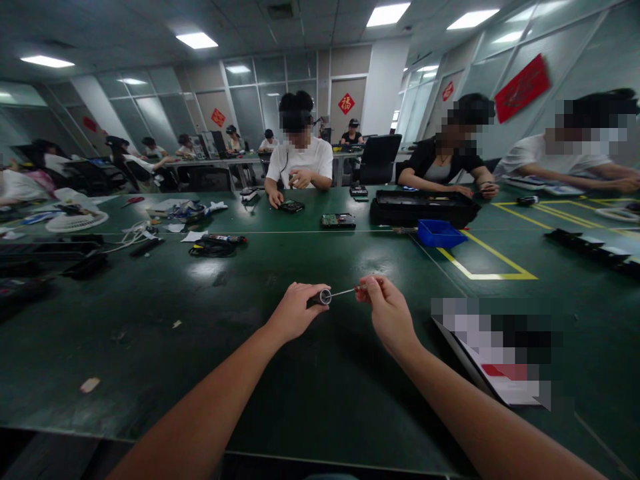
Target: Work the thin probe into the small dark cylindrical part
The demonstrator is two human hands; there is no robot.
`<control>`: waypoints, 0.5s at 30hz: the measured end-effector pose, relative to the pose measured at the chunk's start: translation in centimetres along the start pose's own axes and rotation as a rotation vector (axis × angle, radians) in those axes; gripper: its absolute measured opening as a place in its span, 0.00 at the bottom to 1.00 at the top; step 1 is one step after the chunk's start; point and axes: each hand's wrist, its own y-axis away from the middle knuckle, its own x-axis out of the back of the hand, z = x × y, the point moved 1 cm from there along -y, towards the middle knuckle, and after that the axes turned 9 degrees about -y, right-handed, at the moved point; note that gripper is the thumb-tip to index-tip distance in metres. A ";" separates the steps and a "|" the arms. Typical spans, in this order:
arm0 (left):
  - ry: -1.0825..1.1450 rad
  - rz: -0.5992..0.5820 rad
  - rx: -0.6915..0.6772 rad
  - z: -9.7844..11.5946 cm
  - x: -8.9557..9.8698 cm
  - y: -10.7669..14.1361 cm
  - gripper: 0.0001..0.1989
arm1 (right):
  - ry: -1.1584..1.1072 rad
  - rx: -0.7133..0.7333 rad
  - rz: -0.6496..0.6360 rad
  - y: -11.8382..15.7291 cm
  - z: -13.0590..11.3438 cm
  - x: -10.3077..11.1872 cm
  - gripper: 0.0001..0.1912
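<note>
Tabletop (pixel 200 360) dark green, marked by yellow tape lines (pixel 500 275) at right; small bin (pixel 440 233) blue, long tray (pixel 425 208) black. Round part (pixel 325 296) shows a silver-grey rim, thin rod (pixel 343 292) silvery. Wall decorations: red diamond (pixel 346 103) with gold character, larger panel (pixel 523 88) red with a darker pattern, its details blurred.

Shows a blue bin (pixel 441 235) near a long black casing (pixel 421 209) on the green surface (pixel 150 353), with a coiled black cable (pixel 211 248) farther left.
</note>
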 end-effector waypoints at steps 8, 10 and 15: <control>0.006 0.005 0.010 -0.1 -0.2 0.0 0.18 | -0.030 -0.034 0.009 -0.2 1.0 0.2 0.19; 0.005 0.004 0.011 -0.1 -0.3 0.0 0.18 | -0.067 -0.071 0.032 -0.4 1.3 0.2 0.19; -0.004 -0.009 0.012 0.0 -0.2 0.0 0.18 | 0.022 -0.038 -0.007 -0.2 0.2 0.2 0.19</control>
